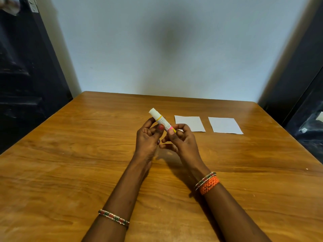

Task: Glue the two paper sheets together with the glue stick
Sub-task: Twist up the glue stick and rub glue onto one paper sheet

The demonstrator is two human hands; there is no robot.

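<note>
The white plastic glue stick [161, 121], with a yellow ring below its cap and a pink and yellow base, is held tilted above the desk, cap end pointing up and away. The left hand [148, 135] pinches the barrel near the cap with fingers and thumb closed on it; the right hand [180, 138] grips the base end, fingers curled round it. The cap looks to be on, so the step in hand is likely opening the stick: the next move calls for pulling the cap off while the other hand steadies the barrel, then twisting the base to raise the glue. The two white rectangular paper sheets [189, 123] [225, 125] lie flat side by side, apart from each other, just beyond and to the right of the hands, untouched. They rest on a brown wood-grain desk [70, 163], set against a pale blue-white wall [157, 41], with dark furniture [26, 75] at both sides.
</note>
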